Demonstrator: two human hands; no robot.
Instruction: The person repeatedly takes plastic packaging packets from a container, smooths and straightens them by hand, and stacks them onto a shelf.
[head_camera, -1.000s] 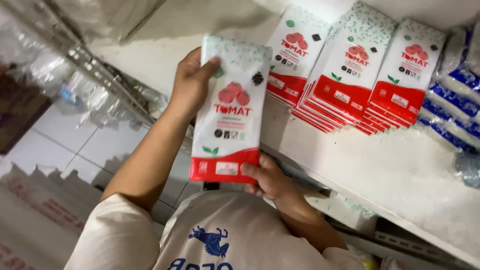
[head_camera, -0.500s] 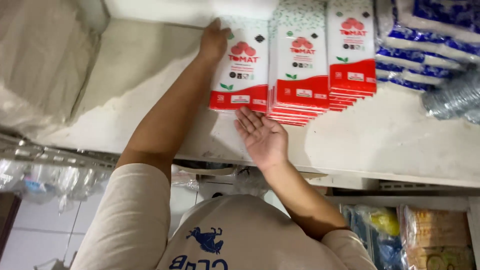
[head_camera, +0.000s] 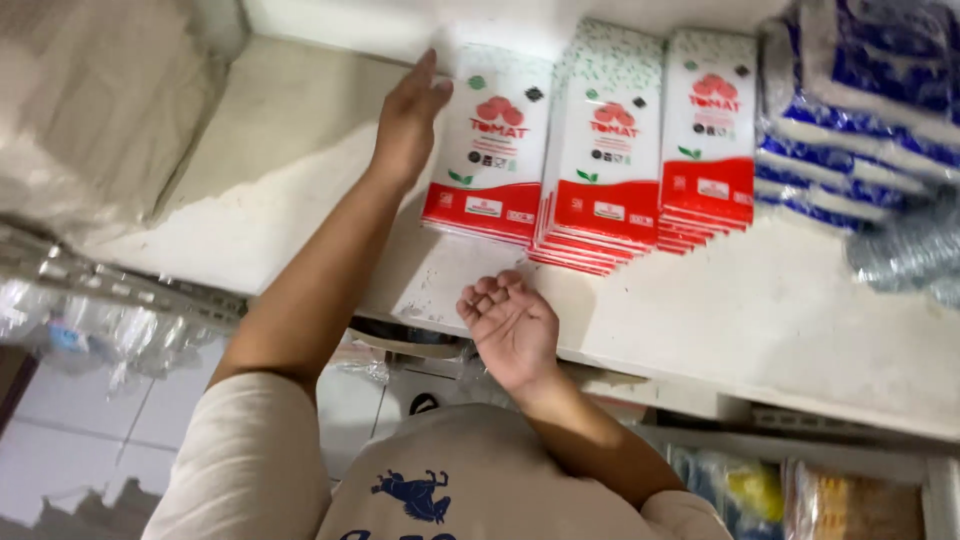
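The white and red packet (head_camera: 490, 145) lies flat on the white shelf (head_camera: 760, 320), at the left end of a row, its right edge against the next stack of packets (head_camera: 600, 150), with a third stack (head_camera: 708, 140) further right. Your left hand (head_camera: 408, 120) rests open against the packet's left edge, fingers stretched toward the far wall, pressing rather than gripping. Your right hand (head_camera: 512, 325) hovers near the shelf's front edge, palm up, fingers loosely curled, holding nothing.

To do this well, push flat along the whole left edge so the packet slides square against its neighbour, and line its red bottom band up with the others. Its near edge seems to sit a little further back than the middle stack, so a light pull toward you may even the row.

To the left the shelf is bare right up to the grey sacks (head_camera: 100, 110), so you have plenty of room there. The right is crowded with blue and white bags (head_camera: 860, 110). In front, the shelf lip is close, and clear plastic bags (head_camera: 110, 330) hang below on the left
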